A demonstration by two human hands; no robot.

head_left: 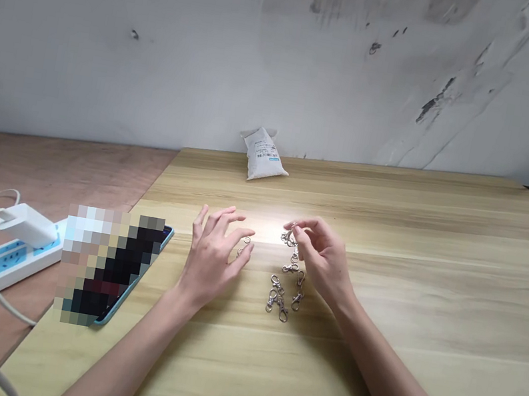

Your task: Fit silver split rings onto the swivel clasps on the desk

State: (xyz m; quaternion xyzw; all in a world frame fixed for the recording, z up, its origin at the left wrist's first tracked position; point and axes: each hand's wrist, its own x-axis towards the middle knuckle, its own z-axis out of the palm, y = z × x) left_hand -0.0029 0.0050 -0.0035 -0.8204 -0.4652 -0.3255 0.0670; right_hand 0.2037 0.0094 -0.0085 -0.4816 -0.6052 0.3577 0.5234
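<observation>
Left hand (215,248): fingers parted, beside small rings (247,240), mid-frame | Right hand (327,260): fingertips at metal clasps (290,268), cannot tell if gripping | Clasps: bench (439,274), just right of centre

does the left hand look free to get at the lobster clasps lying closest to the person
Probably yes: the left hand has its thumb and index finger apart, and only bare tabletop shows between it and those lobster clasps. The right hand is farther up, not covering them.
</observation>
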